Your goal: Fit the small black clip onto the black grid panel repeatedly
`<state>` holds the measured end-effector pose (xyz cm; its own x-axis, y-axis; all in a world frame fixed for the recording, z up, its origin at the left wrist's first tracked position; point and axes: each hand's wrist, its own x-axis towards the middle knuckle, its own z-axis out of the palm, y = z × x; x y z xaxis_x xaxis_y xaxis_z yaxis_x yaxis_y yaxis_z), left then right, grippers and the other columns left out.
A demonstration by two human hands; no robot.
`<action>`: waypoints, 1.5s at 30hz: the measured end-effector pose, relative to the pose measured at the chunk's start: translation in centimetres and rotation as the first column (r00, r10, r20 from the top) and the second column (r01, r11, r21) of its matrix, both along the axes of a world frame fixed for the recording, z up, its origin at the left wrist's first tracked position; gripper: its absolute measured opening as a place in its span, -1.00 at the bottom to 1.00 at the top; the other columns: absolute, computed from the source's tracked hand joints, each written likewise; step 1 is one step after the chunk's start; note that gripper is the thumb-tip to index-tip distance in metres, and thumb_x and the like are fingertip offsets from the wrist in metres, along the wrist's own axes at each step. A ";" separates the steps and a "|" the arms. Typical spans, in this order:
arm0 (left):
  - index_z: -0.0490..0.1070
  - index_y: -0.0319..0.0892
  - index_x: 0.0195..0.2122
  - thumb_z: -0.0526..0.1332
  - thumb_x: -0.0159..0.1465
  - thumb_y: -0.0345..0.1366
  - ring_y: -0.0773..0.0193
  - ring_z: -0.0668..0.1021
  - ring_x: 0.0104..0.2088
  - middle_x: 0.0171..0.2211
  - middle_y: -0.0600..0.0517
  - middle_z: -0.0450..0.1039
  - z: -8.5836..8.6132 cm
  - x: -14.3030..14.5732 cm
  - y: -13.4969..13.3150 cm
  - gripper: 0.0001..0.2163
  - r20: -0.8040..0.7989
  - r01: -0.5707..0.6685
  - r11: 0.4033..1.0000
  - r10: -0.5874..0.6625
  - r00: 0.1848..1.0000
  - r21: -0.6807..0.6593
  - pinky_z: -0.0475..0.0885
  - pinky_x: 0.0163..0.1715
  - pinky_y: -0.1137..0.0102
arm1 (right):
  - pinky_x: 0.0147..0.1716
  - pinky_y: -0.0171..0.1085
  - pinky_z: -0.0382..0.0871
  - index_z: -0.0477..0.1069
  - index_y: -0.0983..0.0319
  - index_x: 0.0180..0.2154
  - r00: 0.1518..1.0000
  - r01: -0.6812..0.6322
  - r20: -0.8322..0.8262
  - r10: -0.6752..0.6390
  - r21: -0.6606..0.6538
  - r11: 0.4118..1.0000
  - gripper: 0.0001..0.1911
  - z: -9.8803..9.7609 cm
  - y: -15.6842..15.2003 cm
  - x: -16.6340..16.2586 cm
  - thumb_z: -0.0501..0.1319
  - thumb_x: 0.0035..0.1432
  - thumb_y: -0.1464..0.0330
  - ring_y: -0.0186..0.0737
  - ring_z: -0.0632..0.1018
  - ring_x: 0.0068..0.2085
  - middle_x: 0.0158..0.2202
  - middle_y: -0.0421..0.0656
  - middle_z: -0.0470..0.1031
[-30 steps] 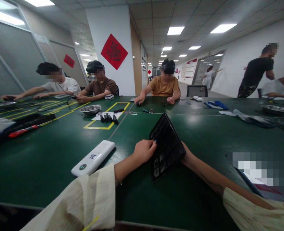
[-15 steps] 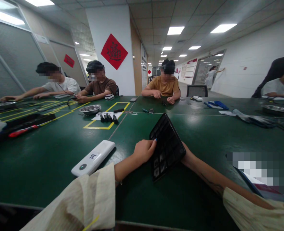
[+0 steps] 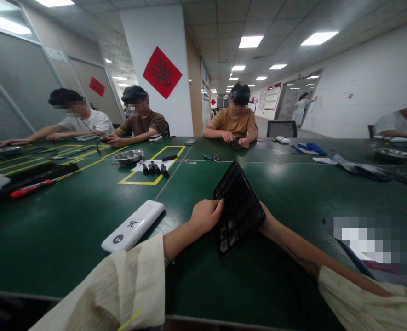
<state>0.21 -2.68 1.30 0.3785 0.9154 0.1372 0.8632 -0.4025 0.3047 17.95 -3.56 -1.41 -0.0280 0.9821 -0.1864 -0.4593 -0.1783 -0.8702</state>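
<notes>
A flat black tablet-like panel with rounded corners stands tilted above the table in front of me. Its face carries a grid of dark squares, a few paler ones near the lower corner; I cannot tell if it is a screen or a compartment box. My left hand is closed at its left edge, the blue-nailed thumb lying on the face. Behind the right edge, my right hand supports it, fingers mostly hidden by the panel. A white power bank marked 26 lies left of my left hand.
On the green table are a metal bowl, several black cylinders on white paper, a red-handled tool, blue cloth and a blurred flat item at right. Several people sit around the table.
The panel and both my hands hold practically the same pose. The view has shifted very slightly. At far right, the dark-clothed standing figure is out of view.
</notes>
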 end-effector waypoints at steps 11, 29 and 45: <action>0.43 -0.19 -0.48 -0.24 0.32 -0.12 0.21 0.46 -0.45 -0.52 -0.05 0.43 -0.3 -0.1 0.2 -0.49 -0.003 0.028 0.999 -0.028 1.000 0.037 0.12 -0.51 0.42 | -0.32 -0.24 0.39 0.46 0.21 -0.48 1.000 -0.008 -0.013 0.008 0.012 1.000 -0.87 -0.2 0.2 0.1 0.20 -0.17 0.34 -0.18 0.52 -0.38 -0.48 -0.19 0.52; 0.41 -0.19 -0.48 -0.27 0.33 -0.10 0.24 0.46 -0.45 -0.53 -0.03 0.41 -0.4 -0.2 0.2 -0.48 -0.018 0.023 0.999 -0.022 1.000 0.045 0.09 -0.52 0.43 | -0.41 -0.28 0.36 0.47 0.19 -0.50 1.000 0.013 -0.012 -0.013 0.034 0.999 -0.86 0.4 -0.4 -0.2 0.23 -0.26 0.35 -0.17 0.51 -0.40 -0.51 -0.22 0.52; 0.44 -0.17 -0.42 -0.19 0.32 -0.17 0.23 0.49 -0.40 -0.47 -0.01 0.46 0.0 -0.2 -0.2 -0.57 -0.050 0.031 0.998 -0.028 0.998 0.051 0.10 -0.51 0.43 | -0.42 -0.30 0.34 0.47 0.19 -0.52 1.000 0.015 -0.028 -0.014 0.048 0.999 -0.87 0.4 -0.4 -0.2 0.25 -0.28 0.36 -0.18 0.51 -0.37 -0.49 -0.23 0.53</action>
<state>0.02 -2.87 1.31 0.4125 0.8960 0.1643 0.8643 -0.4419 0.2402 17.73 -4.01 -1.04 -0.0184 0.9903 -0.1378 -0.4859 -0.1294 -0.8644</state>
